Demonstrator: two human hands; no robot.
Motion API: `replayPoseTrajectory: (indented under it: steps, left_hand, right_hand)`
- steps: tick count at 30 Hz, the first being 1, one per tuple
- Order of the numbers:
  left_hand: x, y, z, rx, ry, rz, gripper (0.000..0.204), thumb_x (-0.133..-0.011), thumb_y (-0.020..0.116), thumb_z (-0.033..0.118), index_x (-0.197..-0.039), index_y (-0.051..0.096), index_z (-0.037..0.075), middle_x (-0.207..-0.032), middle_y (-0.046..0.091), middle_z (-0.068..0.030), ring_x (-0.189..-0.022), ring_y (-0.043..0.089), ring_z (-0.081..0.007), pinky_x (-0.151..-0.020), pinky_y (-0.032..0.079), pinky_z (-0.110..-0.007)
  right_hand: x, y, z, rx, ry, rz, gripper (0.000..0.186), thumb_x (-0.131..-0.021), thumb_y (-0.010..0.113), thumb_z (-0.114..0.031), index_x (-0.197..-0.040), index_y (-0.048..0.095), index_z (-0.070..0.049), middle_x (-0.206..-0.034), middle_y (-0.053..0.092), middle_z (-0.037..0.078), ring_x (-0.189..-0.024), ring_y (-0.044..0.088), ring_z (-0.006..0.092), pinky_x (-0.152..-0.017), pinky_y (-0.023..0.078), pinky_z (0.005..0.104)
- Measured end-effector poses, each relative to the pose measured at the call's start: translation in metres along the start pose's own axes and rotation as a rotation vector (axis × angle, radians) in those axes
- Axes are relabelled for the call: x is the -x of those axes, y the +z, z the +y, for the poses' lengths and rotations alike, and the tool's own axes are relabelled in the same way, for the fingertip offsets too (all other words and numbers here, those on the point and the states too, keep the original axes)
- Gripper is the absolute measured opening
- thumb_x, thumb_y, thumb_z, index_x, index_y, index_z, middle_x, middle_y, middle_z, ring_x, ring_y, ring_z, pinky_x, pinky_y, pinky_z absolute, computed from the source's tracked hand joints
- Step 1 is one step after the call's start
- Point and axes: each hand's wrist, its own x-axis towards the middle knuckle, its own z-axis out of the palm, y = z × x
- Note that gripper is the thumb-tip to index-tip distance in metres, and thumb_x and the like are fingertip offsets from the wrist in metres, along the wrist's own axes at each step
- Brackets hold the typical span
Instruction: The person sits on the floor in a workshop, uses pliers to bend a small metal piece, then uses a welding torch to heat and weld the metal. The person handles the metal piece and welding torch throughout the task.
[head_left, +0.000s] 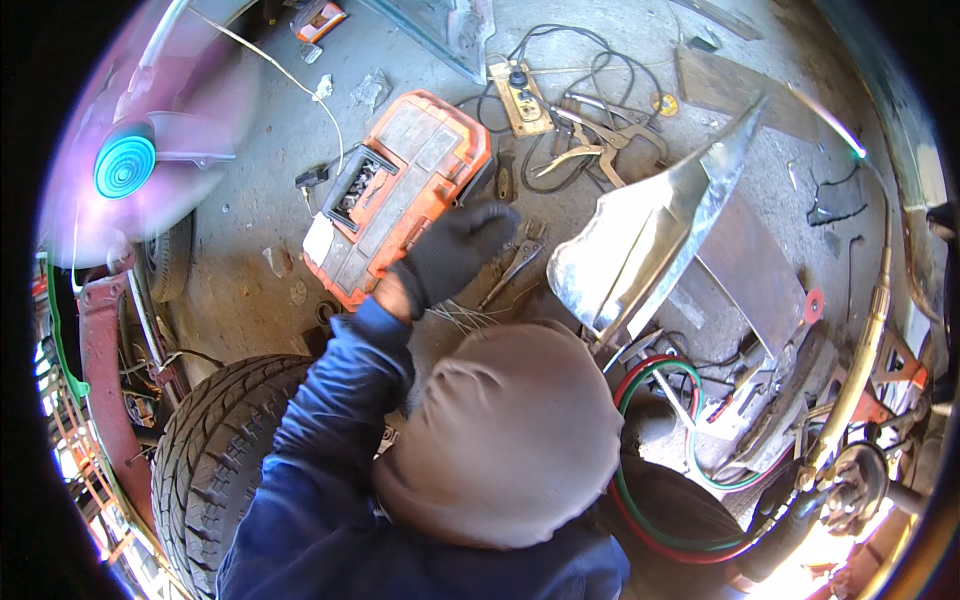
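Observation:
Neither of my own hands is identifiable here. A crouching co-worker in a grey-brown cap (490, 430) and blue jacket fills the lower middle. Their left gloved hand (465, 250) reaches beside an orange-and-grey toolbox (410, 170), above long pliers (515, 270). At the lower right a dark-gloved hand (775, 530), apparently also the co-worker's, is around the lower end of a brass torch (865, 340) with a small glowing flame at its tip. Red and green hoses (690, 550) loop near it. Bent shiny sheet metal (630, 240) stands to the right of the toolbox.
A blurred pink fan with a blue hub (125, 160) is at left, above a red metal frame (105, 340) and big tyre (225, 450). A power strip (525, 110), cables, clamps (590, 150), a board (745, 95) and a flat metal plate (750, 290) lie on the floor.

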Motion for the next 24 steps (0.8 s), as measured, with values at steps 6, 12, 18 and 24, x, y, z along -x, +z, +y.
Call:
replayPoseTrajectory:
  steps: [6,12,18,24]
  left_hand:
    - [0.006,0.051,-0.112,-0.297,-0.272,0.169,0.037,-0.105,0.065,0.017,-0.139,0.067,0.003,-0.129,0.074,-0.0217,-0.115,0.073,-0.0386,-0.102,0.056,-0.043]
    - [0.024,0.06,-0.133,-0.288,-0.192,0.255,0.04,-0.103,0.067,0.015,-0.141,0.066,0.002,-0.134,0.072,-0.0238,-0.119,0.072,-0.0402,-0.107,0.055,-0.044]
    - [0.007,0.038,-0.108,-0.196,0.142,0.153,0.031,-0.107,0.064,0.017,-0.134,0.071,0.003,-0.131,0.074,-0.0204,-0.121,0.071,-0.0375,-0.104,0.057,-0.043]
    - [-0.011,0.014,-0.057,0.353,-0.034,0.125,0.035,-0.114,0.057,0.012,-0.147,0.064,0.001,-0.142,0.07,-0.0118,-0.118,0.074,-0.0277,-0.101,0.06,-0.038]
  right_hand:
    - [-0.02,0.012,-0.008,0.177,-0.006,-0.012,0.074,-0.104,0.067,-0.068,-0.132,0.064,0.0,-0.08,0.056,-0.001,-0.055,0.045,0.0081,-0.05,0.032,0.0235]
    - [-0.02,0.013,-0.011,0.162,-0.026,-0.056,0.073,-0.102,0.07,-0.068,-0.128,0.066,0.0,-0.077,0.054,-0.002,-0.053,0.045,0.0056,-0.047,0.033,0.0217]
    - [-0.024,0.02,-0.016,0.118,-0.056,-0.097,0.063,-0.106,0.067,-0.063,-0.12,0.066,-0.001,-0.071,0.051,-0.003,-0.052,0.042,0.0049,-0.048,0.03,0.0207]
    - [-0.019,0.018,-0.013,0.192,-0.062,-0.017,0.061,-0.107,0.064,-0.065,-0.112,0.066,-0.005,-0.072,0.051,-0.003,-0.053,0.041,0.0047,-0.048,0.028,0.0217]
